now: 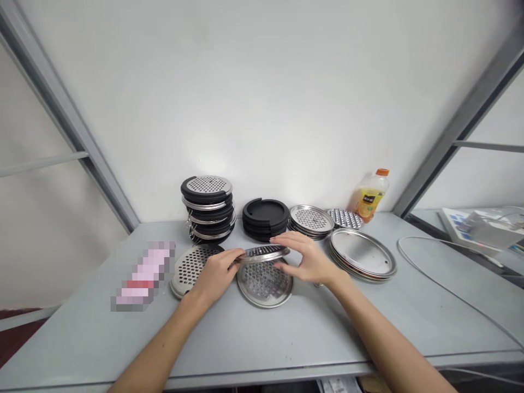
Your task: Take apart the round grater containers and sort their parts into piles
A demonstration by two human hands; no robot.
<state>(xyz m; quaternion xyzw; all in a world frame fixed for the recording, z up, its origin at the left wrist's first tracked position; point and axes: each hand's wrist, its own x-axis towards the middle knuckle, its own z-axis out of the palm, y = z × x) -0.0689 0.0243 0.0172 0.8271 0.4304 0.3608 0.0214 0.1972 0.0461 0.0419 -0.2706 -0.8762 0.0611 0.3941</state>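
Observation:
My left hand (216,275) pinches the left edge of a round metal grater disc (265,251), which is held tilted just above the table. My right hand (307,257) is at the disc's right edge, fingers over it and thumb below, spread apart. Whether those fingers touch the disc I cannot tell. Beneath it lies a second grater disc (268,286), flat on the table. Left of that, a perforated disc (191,267) with a black part at its far edge rests partly behind my left hand.
Behind stand a tall stack of discs with black rims (207,210), black rings (266,218), perforated discs (311,219) and a raised-tooth grater disc (345,218). To the right are plain metal lids (362,254), a juice bottle (370,196) and a white cable (442,281). A blurred pink item (143,275) lies left.

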